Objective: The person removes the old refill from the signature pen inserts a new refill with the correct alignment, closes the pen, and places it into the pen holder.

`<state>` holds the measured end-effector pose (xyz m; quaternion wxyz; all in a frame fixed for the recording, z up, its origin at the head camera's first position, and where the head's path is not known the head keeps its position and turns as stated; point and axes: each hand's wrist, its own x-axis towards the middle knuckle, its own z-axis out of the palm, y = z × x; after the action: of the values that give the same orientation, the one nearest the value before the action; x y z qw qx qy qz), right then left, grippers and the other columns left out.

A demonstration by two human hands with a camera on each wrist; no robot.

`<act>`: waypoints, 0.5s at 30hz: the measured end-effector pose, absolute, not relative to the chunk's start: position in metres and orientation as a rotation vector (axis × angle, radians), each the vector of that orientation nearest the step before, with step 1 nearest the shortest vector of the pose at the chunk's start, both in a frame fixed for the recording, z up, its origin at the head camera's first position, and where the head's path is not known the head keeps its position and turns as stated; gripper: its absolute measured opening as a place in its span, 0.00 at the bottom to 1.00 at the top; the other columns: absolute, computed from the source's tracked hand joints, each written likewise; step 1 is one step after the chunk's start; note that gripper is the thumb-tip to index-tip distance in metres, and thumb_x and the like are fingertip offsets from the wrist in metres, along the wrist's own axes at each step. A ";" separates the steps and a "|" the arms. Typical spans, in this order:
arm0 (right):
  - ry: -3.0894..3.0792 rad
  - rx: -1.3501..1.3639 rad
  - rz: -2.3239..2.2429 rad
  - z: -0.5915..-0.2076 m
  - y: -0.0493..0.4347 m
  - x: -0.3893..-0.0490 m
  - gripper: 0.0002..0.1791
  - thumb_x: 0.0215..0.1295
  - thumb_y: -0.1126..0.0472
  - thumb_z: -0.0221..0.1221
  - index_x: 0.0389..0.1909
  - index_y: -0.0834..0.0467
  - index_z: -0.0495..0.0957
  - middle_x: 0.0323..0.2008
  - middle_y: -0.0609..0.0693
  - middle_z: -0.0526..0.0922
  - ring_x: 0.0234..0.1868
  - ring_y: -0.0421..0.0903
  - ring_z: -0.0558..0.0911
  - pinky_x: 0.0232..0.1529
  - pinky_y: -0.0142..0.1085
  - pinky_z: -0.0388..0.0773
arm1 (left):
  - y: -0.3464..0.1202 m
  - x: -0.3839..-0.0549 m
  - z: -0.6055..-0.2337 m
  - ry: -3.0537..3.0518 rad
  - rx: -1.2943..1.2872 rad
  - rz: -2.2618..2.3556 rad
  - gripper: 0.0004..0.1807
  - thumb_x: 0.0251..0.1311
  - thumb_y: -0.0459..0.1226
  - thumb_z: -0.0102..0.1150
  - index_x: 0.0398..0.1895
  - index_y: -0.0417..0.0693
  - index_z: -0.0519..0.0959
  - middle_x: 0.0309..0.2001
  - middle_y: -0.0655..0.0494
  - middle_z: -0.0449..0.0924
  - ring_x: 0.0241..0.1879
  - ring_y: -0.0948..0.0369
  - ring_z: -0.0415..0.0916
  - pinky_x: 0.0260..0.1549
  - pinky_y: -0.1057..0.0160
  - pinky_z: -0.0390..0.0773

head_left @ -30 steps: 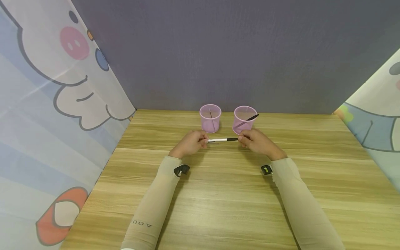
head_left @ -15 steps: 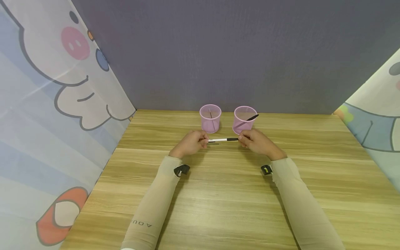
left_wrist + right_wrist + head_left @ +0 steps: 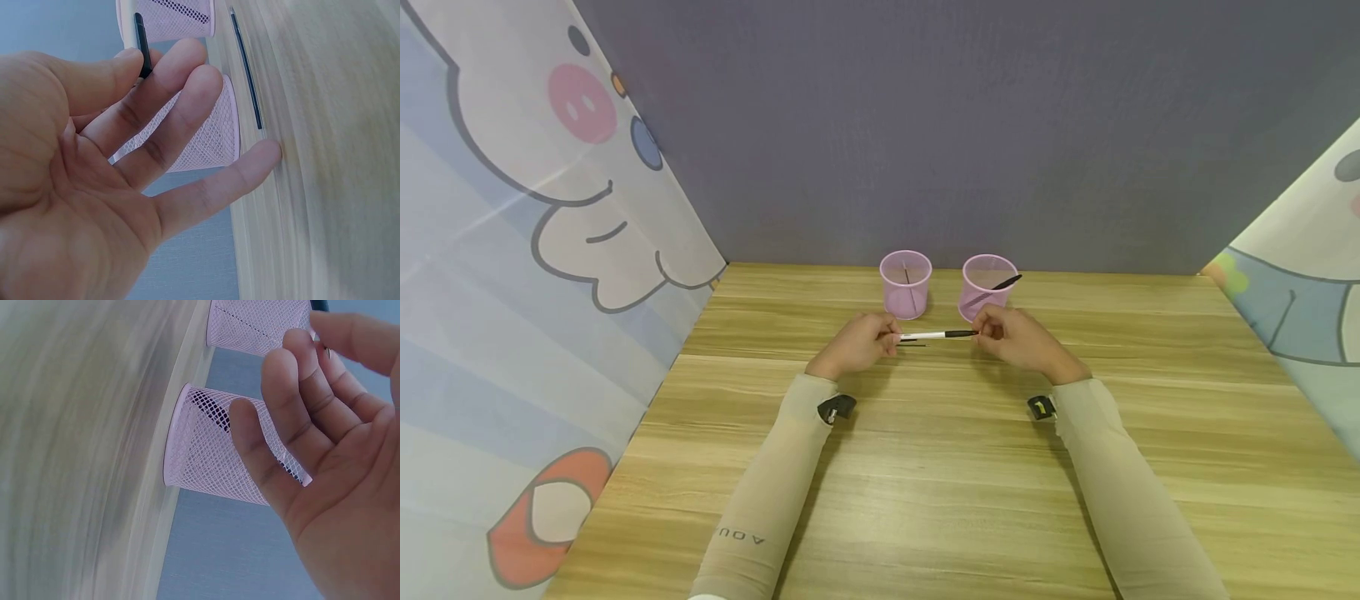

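Just in front of two pink mesh cups (image 3: 906,283), a person's left hand (image 3: 857,343) and right hand (image 3: 1018,340) pinch opposite ends of a black-and-white pen (image 3: 936,335) held level above the wooden table (image 3: 925,467), a pull best kept straight along the barrel.

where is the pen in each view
Head: pen at centre, held level between left hand and right hand.
Left wrist: only its dark end, top left, at the fingertips.
Right wrist: barely visible, top right edge.
Shared landmark: the pink mesh cups.
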<state>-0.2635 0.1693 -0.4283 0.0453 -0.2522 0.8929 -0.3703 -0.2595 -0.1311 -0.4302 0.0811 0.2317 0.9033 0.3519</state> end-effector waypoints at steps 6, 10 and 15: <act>2.714 -0.783 -1.140 -0.429 0.169 -0.264 0.04 0.68 0.67 0.62 0.39 0.59 0.77 0.30 0.50 0.80 0.32 0.44 0.76 0.35 0.33 0.73 | -0.131 -0.260 -0.430 2.700 0.691 1.056 0.05 0.73 0.31 0.56 0.43 0.40 0.80 0.32 0.50 0.85 0.34 0.60 0.83 0.38 0.65 0.84; 2.717 -0.798 -1.141 -0.431 0.170 -0.265 0.03 0.69 0.67 0.62 0.39 0.61 0.77 0.29 0.50 0.79 0.32 0.43 0.75 0.34 0.33 0.73 | -0.131 -0.260 -0.431 2.700 0.695 1.058 0.04 0.73 0.31 0.56 0.43 0.40 0.81 0.32 0.50 0.85 0.34 0.60 0.83 0.38 0.65 0.84; 2.724 -0.813 -1.144 -0.432 0.170 -0.265 0.03 0.70 0.65 0.62 0.38 0.60 0.78 0.28 0.49 0.78 0.30 0.42 0.74 0.32 0.33 0.73 | -0.131 -0.260 -0.432 2.686 0.687 1.072 0.05 0.72 0.29 0.55 0.44 0.38 0.80 0.32 0.50 0.85 0.35 0.59 0.83 0.38 0.65 0.84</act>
<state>-0.2646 0.1699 -0.4315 0.0389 -0.2651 0.8883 -0.3730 -0.2605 -0.1315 -0.4319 0.0843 0.2303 0.9004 0.3594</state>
